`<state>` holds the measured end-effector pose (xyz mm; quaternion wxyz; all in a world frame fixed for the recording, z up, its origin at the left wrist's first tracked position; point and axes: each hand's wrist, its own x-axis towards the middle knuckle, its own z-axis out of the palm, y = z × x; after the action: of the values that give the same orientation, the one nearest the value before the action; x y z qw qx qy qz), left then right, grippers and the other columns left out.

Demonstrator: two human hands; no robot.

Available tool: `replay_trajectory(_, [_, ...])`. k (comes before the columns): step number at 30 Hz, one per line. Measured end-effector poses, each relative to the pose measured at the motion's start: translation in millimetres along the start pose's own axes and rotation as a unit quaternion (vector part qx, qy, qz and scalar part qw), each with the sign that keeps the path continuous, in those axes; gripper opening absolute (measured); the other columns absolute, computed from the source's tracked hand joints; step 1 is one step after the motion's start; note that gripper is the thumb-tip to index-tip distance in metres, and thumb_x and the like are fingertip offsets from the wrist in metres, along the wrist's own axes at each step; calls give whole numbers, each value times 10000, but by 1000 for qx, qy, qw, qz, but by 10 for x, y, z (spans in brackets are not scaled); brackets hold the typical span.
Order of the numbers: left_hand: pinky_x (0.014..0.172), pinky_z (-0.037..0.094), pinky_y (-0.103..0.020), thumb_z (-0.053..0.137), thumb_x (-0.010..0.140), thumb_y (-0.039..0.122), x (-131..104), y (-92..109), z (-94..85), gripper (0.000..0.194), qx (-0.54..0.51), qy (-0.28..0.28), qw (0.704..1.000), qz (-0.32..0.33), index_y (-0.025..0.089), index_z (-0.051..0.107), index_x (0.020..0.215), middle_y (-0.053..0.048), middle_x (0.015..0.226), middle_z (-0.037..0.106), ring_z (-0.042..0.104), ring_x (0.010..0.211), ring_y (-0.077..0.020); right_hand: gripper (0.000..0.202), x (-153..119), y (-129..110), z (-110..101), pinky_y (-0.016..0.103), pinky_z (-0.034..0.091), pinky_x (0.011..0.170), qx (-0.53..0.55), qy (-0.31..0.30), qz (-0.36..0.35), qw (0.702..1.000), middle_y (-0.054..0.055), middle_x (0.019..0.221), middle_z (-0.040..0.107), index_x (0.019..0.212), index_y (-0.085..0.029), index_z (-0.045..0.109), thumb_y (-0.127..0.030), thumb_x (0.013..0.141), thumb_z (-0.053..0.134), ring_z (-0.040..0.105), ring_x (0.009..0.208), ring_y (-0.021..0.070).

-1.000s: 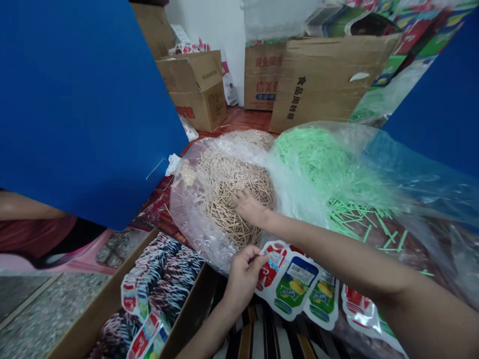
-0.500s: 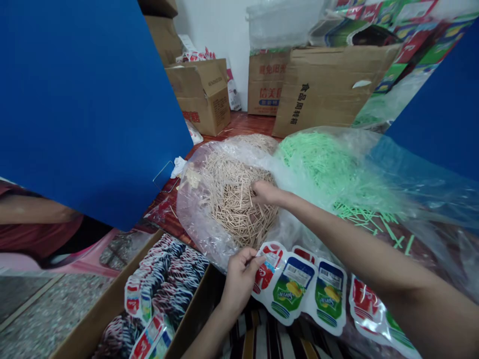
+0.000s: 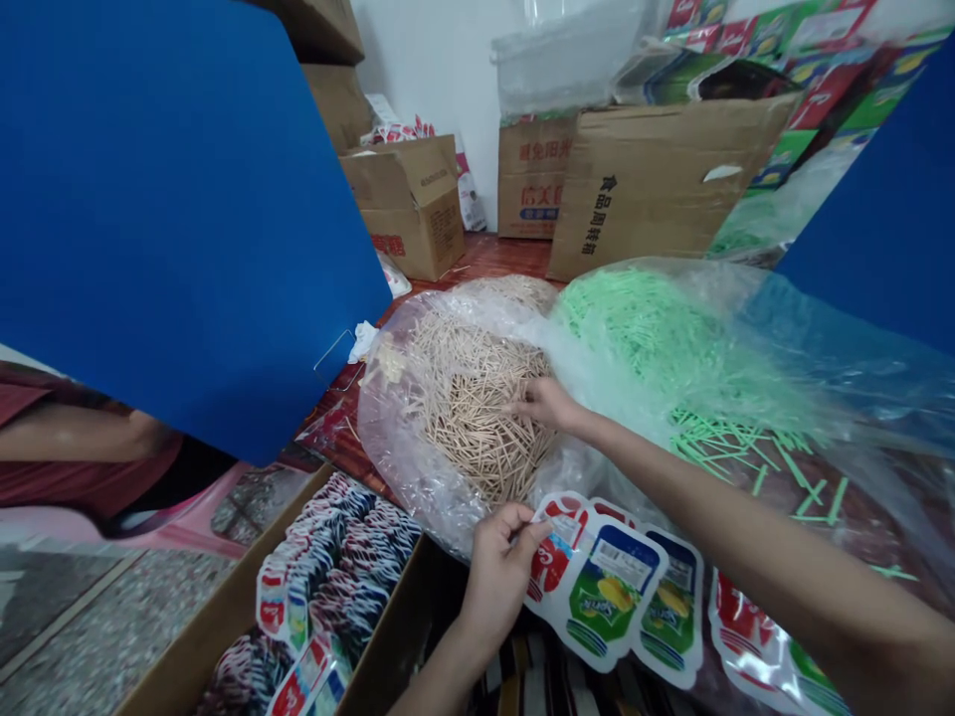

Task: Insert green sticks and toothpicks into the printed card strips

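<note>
Left hand pinches red-and-green plastic pouch strip at near edge of red-brown desk; right hand at slender tan sticks, grip unclear; hasty pull could scatter them.

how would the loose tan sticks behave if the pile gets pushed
The tan sticks would probably slide over one another, since they lie loose and crisscrossed. Each is likely light, being so thin. The wrinkled plastic around them would likely crumple.

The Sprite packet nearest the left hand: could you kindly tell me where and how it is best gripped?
The Sprite packet is probably best pinched at its lower white rim, from the near side: it looks thin and flat, and that end lies nearest the camera, clear of the right forearm.
</note>
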<state>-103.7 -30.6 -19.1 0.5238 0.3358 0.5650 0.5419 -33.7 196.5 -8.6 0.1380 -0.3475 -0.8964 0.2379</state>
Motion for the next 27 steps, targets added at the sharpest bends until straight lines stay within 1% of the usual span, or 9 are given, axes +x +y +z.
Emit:
replay_trajectory(5, [550,409,-213,633,764,313,-4,19,4,198,4,-1,1000,10,153,573,664,13,600,589,521,572,-119,396,-63,-35,29,252,381,649,98,19,48,994,43,660,581,626,-145,536,-497,802,586,525,672,162])
replay_trajectory(7, [541,410,-214,629,769,321,6,40,-2,205,3,2,1000,14,151,572,669,14,591,589,523,562,-118,376,-79,-81,7,275,404,678,155,30,69,985,49,677,587,645,-146,534,-484,800,589,539,697,178])
replay_trajectory(9, [537,409,-211,634,767,321,28,60,-15,210,1,7,1000,20,148,568,669,11,595,599,519,550,-112,336,-86,-131,-31,295,434,734,228,43,85,969,51,741,617,722,-143,560,-464,822,563,565,758,192])
replay_trajectory(12, [540,416,-210,646,760,325,73,74,-45,214,-13,10,1000,25,146,561,679,7,616,621,523,542,-104,285,-80,-186,-93,328,473,795,351,47,108,929,69,813,658,847,-138,576,-396,892,464,605,817,197])
replay_trajectory(14, [537,424,-207,656,754,332,102,78,-68,220,-22,13,999,27,146,560,686,9,614,625,530,539,-102,254,-74,-199,-121,351,507,776,431,32,129,893,88,774,667,865,-133,564,-313,926,394,635,785,198])
replay_trajectory(17, [517,431,-205,665,747,354,131,96,-96,234,-23,31,999,28,145,574,698,10,613,632,535,524,-100,174,-81,-183,-137,373,542,752,527,3,163,834,72,685,651,806,-151,525,-152,902,381,666,725,191])
replay_trajectory(20, [489,433,-203,677,734,366,150,131,-104,243,-27,49,998,27,143,587,703,9,608,641,525,485,-94,192,-107,-158,-140,375,555,768,593,10,195,781,18,626,612,771,-175,474,-27,850,380,672,689,167])
replay_trajectory(23, [475,432,-198,691,721,355,179,156,-95,236,-38,51,998,29,142,594,688,14,580,639,523,467,-91,214,-141,-170,-163,351,562,757,636,31,213,741,-7,603,584,783,-181,462,-5,856,364,669,668,150])
replay_trajectory(27, [482,444,-201,706,706,351,242,146,-81,225,-52,55,996,40,144,617,700,11,572,650,552,476,-105,173,-213,-240,-191,332,567,701,670,39,207,712,10,646,610,777,-172,494,-41,862,420,667,661,155])
